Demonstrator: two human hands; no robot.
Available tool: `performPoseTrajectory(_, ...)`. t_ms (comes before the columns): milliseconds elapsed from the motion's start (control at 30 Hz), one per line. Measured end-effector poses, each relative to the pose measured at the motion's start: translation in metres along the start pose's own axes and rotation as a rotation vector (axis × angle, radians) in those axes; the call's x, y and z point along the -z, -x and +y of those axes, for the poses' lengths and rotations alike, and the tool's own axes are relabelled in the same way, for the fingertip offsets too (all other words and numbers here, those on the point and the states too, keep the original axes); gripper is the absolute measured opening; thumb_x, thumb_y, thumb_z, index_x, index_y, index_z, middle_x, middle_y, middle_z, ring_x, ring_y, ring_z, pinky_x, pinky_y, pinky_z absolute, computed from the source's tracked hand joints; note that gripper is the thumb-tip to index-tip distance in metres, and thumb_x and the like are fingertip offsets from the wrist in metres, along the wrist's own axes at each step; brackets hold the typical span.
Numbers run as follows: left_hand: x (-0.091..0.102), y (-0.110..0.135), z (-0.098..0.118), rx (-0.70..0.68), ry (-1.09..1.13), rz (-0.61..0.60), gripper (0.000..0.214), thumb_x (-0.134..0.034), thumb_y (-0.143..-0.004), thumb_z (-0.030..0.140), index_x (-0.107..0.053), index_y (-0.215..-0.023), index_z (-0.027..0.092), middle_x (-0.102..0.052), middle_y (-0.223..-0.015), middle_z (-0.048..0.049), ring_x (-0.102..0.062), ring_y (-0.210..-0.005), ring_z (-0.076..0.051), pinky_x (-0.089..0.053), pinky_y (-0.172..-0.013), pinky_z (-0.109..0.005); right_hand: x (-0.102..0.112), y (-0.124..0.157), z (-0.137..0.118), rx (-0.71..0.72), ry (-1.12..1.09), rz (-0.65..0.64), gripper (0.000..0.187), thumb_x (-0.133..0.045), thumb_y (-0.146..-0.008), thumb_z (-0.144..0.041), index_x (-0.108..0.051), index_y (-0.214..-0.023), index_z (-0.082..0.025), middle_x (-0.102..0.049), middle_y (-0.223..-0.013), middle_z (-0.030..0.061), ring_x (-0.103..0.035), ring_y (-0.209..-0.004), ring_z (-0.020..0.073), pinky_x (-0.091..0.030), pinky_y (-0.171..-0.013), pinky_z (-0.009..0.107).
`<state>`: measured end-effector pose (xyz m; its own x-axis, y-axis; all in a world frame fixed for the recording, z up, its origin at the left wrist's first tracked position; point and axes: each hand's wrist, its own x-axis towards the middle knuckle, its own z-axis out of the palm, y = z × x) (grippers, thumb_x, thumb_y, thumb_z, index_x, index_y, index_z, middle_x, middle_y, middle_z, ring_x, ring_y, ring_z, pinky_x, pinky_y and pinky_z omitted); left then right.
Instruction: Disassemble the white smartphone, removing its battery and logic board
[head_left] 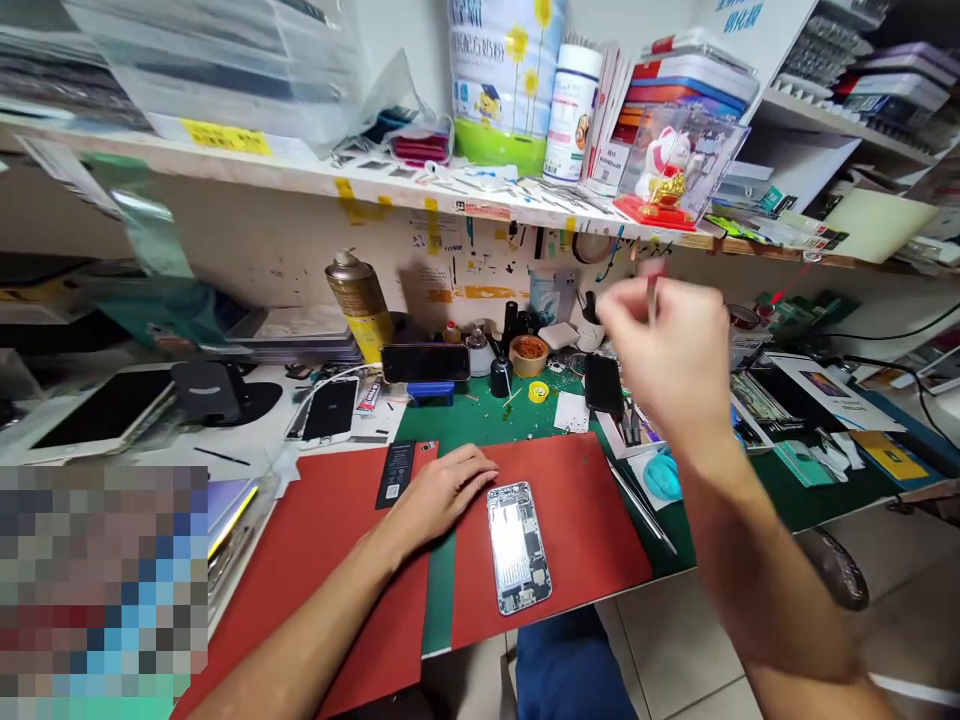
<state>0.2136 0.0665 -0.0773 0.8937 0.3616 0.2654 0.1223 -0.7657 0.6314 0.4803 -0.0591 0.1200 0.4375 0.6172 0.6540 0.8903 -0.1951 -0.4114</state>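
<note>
An opened phone [519, 548] lies on the red mat [577, 530], its silvery inside facing up. My left hand [442, 485] rests on the mat just left of the phone's top end, with its fingers stretched out and holding nothing. Beyond its wrist is a flat black battery [396, 474]. My right hand [667, 345] is raised over the right rear of the bench, below the shelf. Its fingers are closed on a thin tool with a reddish top [654, 270], too blurred to name exactly. Metal tweezers [643, 508] lie at the mat's right edge.
A phone stands on a blue holder [431, 392] at the back, near a spray can [360, 305] and several small bottles. Right of the mat is a roll of blue tape [661, 475]. A loaded shelf [420, 190] overhangs the bench; a tablet [105, 410] lies left.
</note>
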Motion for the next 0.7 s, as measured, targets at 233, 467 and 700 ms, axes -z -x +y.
performPoseTrajectory(233, -0.002, -0.003, 0.001, 0.000, -0.002, -0.007, 0.037, -0.047, -0.115, 0.041, -0.078, -0.120, 0.022, -0.075, -0.116, -0.0078, -0.073, -0.103, -0.021, -0.058, -0.092, -0.034, -0.050, 0.148, 0.058, -0.401, 0.228, -0.517, 0.009, -0.074, -0.094, -0.018, -0.079, -0.086, -0.017, -0.079, -0.084, 0.0124, -0.077, -0.078, 0.0289, -0.052, -0.071, 0.034)
performPoseTrajectory(467, -0.005, -0.013, 0.017, -0.051, -0.136, -0.069, 0.035, -0.045, -0.115, 0.035, -0.077, -0.118, 0.021, -0.075, -0.113, -0.0090, -0.074, -0.101, -0.022, -0.057, -0.090, -0.033, -0.076, 0.152, 0.057, -0.516, 0.291, -0.660, 0.025, -0.056, -0.104, -0.015, -0.080, -0.109, -0.013, -0.079, -0.111, 0.0194, -0.078, -0.105, 0.0312, -0.051, -0.085, 0.034)
performPoseTrajectory(700, -0.040, -0.083, 0.048, -0.072, -0.337, -0.288, 0.031, -0.049, -0.105, 0.018, -0.080, -0.105, 0.022, -0.072, -0.104, -0.0082, -0.070, -0.089, -0.022, -0.052, -0.076, -0.030, -0.076, 0.158, 0.043, -0.564, 0.319, -0.660, 0.032, -0.050, -0.106, -0.015, -0.073, -0.128, -0.009, -0.074, -0.125, 0.0227, -0.077, -0.111, 0.0335, -0.053, -0.092, 0.038)
